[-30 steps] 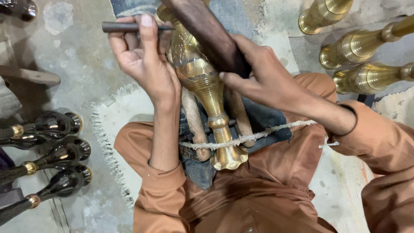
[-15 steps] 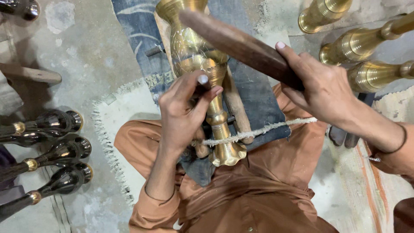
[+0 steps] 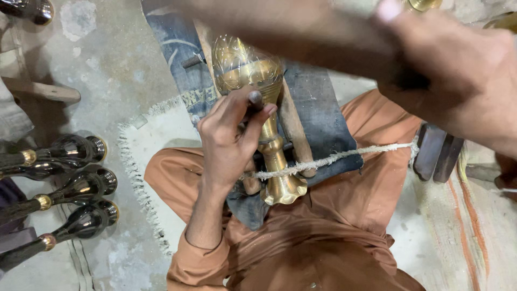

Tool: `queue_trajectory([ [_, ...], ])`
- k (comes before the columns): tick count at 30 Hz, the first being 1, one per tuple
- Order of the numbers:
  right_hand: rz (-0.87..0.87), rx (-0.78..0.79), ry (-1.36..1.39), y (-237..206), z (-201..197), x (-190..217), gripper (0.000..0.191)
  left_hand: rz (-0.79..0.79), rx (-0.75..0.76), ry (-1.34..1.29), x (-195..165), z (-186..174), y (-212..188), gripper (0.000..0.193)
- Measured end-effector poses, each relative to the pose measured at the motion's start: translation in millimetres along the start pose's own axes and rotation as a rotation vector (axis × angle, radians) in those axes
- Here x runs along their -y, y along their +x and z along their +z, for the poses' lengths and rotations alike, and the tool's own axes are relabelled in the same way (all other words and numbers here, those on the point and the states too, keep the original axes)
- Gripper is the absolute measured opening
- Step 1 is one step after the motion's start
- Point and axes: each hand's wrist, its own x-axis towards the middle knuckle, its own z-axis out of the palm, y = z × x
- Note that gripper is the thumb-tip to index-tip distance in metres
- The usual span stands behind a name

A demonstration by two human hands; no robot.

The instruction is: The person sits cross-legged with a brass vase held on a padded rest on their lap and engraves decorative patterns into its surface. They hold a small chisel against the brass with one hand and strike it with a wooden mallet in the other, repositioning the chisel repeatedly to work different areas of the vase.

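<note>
The right hand has swung its dark wooden mallet up close to the camera, blurred. The left hand stays pinched around a small tool against the brass vase, roped across the lap; engraving shows only on its bulb.

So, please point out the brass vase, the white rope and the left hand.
brass vase (image 3: 274,153), head view, on its narrow stem.
white rope (image 3: 344,157), head view, mid-length.
left hand (image 3: 229,143), head view, on its back.
</note>
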Motion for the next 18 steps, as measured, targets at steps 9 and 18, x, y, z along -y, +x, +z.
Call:
queue_trajectory([
  [9,-0.203,0.08,-0.16,28,-14,6,0.08,-0.171,-0.076,0.013,-10,8,-9,0.02],
  [18,-0.195,0.035,-0.246,13,-8,0,0.075,-0.244,-0.153,-0.053,-19,13,-14,0.019],
])
